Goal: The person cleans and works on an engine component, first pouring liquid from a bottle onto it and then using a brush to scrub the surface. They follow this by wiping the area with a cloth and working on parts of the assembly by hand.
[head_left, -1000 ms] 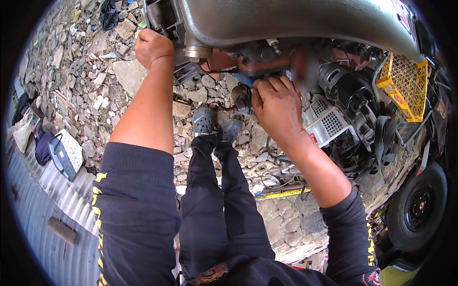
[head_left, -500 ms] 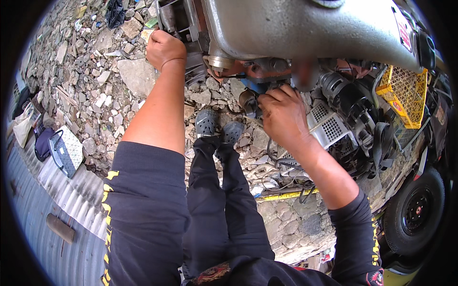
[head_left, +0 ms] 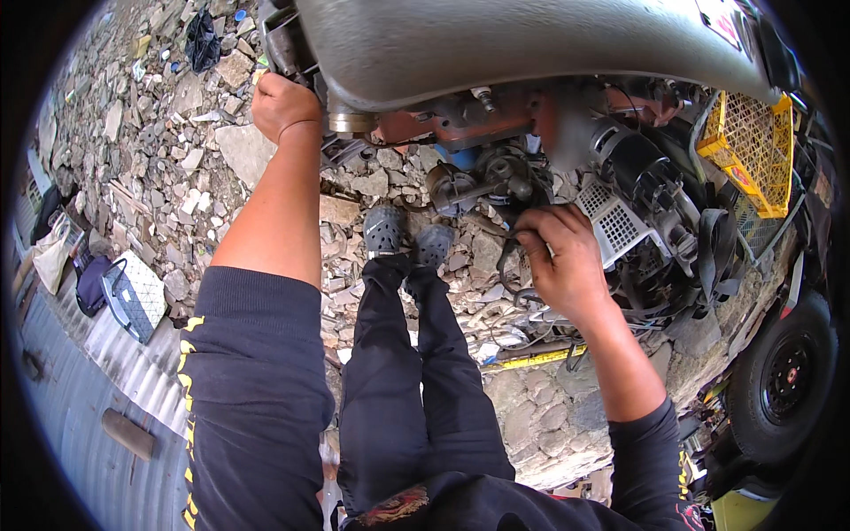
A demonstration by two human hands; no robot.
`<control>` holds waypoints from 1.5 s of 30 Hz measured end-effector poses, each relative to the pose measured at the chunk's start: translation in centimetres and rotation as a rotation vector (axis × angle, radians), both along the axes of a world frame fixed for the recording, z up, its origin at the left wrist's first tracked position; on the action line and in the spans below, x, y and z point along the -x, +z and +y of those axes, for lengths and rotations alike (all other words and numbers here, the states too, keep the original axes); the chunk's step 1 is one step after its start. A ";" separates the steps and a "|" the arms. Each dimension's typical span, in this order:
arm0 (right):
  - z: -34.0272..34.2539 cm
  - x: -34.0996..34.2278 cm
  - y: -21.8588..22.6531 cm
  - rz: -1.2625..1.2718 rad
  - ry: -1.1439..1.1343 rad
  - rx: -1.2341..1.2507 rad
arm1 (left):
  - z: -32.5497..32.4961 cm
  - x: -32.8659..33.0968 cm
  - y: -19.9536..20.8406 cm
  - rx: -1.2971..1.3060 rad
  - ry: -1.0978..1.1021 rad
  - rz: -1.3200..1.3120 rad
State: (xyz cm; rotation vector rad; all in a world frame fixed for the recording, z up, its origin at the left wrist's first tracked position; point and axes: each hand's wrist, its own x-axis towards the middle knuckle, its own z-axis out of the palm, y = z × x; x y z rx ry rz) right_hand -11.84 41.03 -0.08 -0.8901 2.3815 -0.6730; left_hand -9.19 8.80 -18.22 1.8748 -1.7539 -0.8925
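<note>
A large engine with a silver-grey cover [head_left: 531,53] and a reddish block [head_left: 487,124] fills the upper part of the view. My left hand [head_left: 285,108] is closed against the metal part [head_left: 288,49] at the engine's left end; what its fingers grip is hidden. My right hand [head_left: 567,261] has its fingers curled in below the engine, beside a dark hose or cable [head_left: 503,261]; I cannot make out what is in them. Left of that hand, a round dark metal assembly [head_left: 509,177] shows under the block. A black cylindrical unit [head_left: 633,164] sits to its right.
Broken stones [head_left: 168,150] cover the ground around my dark clogs [head_left: 383,230]. At right are a white plastic basket [head_left: 611,221], a yellow crate [head_left: 753,150] and a wheel [head_left: 784,372]. A white bag [head_left: 137,292] lies by corrugated sheets [head_left: 80,380] at left.
My right hand has drawn down and right, away from the dark metal assembly, which now shows more fully. The engine sits farther left and higher in view; my left hand stays at its end.
</note>
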 end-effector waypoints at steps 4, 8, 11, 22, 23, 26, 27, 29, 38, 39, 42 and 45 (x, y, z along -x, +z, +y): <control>1.7 -2.3 -1.2 -0.033 -0.292 0.044 | -0.7 -0.8 -1.1 -0.029 0.004 0.103; -0.5 -3.8 -2.4 0.062 -0.414 0.163 | -1.3 -0.6 -0.9 -0.088 -0.044 0.105; -3.1 -5.6 -4.2 0.086 -0.540 0.198 | -1.1 -0.3 -1.1 -0.090 -0.080 0.110; -7.4 -9.9 -8.3 0.101 -1.072 0.236 | -1.0 0.3 -0.9 -0.089 -0.198 0.120; -7.6 -9.8 -8.1 0.070 -1.102 0.245 | -1.0 0.3 -0.9 -0.089 -0.212 0.118; -7.8 -9.7 -8.3 0.037 -1.150 0.254 | -0.4 0.7 -0.9 -0.094 -0.256 0.120; -7.8 -9.7 -8.2 0.041 -1.131 0.263 | -0.2 1.0 -0.9 -0.098 -0.272 0.125; -7.7 -9.5 -7.8 0.051 -1.091 0.282 | -0.1 1.5 -0.9 -0.097 -0.297 0.130; -6.7 -8.0 -6.4 -0.132 -0.921 0.067 | -0.5 1.5 -0.3 -0.119 -0.328 0.097; -6.8 -8.1 -6.5 -0.152 -0.966 0.110 | -0.5 1.6 -0.3 -0.120 -0.329 0.096; -7.1 -7.8 -6.3 -0.240 -1.104 0.203 | -0.6 1.2 -0.2 -0.120 -0.337 0.088; -7.4 -7.4 -6.3 -0.297 -1.255 0.249 | -0.8 1.0 -0.2 -0.120 -0.348 0.085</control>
